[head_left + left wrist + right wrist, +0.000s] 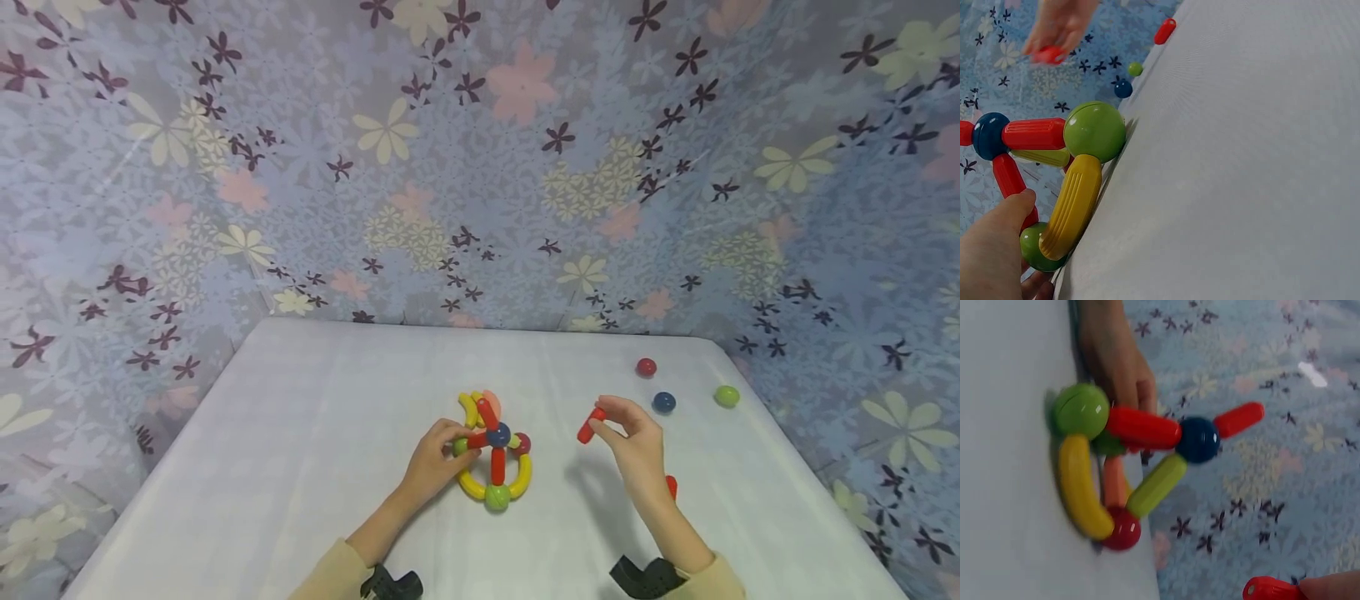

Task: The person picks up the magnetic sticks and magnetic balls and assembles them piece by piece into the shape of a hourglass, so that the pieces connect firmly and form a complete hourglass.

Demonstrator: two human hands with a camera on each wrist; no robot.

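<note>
Ball-and-stick frame [517,480] stands left of the middle of the white surface [330,375], its ring of yellow curved sticks [523,477] low, red sticks rising to a top blue ball [1200,440]. Left hand [437,460] pinches the left-hand red stick [477,440] down by the left green ball [1034,249], thumb on the stick. Right hand [633,429] holds a short red stick [591,427] between thumb and fingers, raised off the surface, well apart from the frame; one end pokes free. Likely step: adding that stick. Best done, I'd judge, by leading with the free end, lining it up squarely with the chosen ball and bringing it in slowly, since a sideways knock could unseat the upper joints. The upright red stick [488,413] above the blue ball looks easiest to bump; approach around it. Left grip should stay low and light, bracing without twisting.
</note>
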